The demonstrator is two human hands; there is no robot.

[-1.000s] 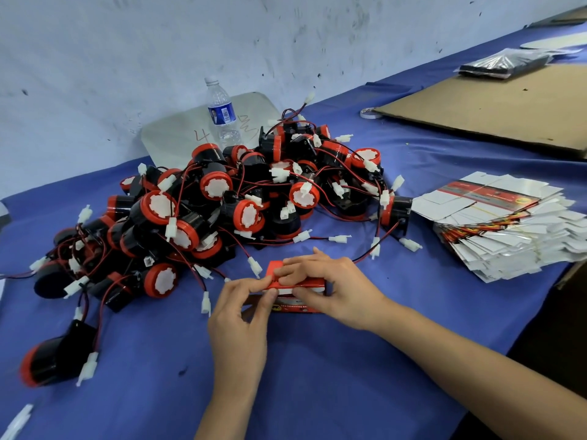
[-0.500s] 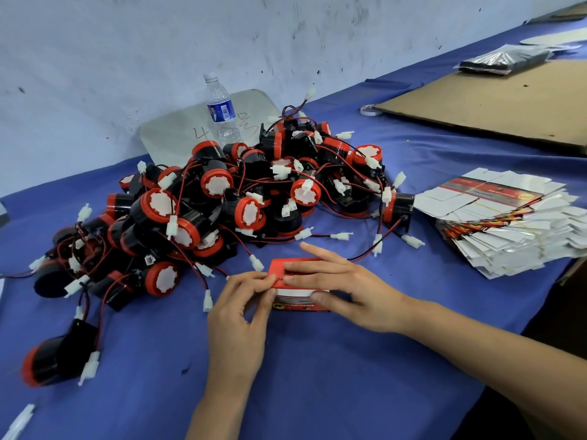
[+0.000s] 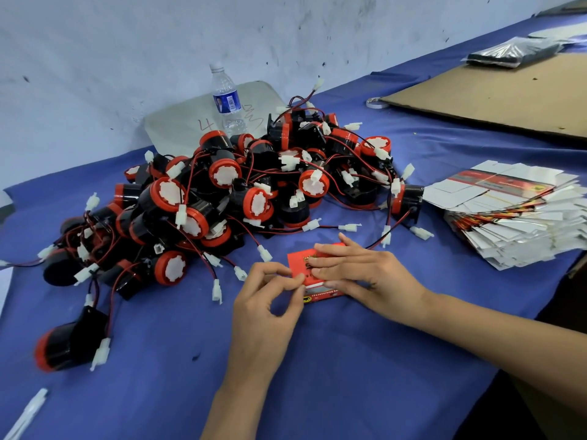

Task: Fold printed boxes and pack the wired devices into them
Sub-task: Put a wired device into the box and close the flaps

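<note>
One box point(image 3: 298, 261), five o'clock of the devices point(image 3: 222, 173): left hand point(image 3: 265, 304) pinches its edge, right hand point(image 3: 360, 274) presses it flat-fingered

Right hand point(image 3: 368, 274): gripping with curled fingers a second ago; now uncurled, fingers laid flat across the top
Left hand point(image 3: 265, 300): fingers curled in tighter; thumb and fingertips now pinching the left edge
Box point(image 3: 297, 261): more red top face showing
</note>
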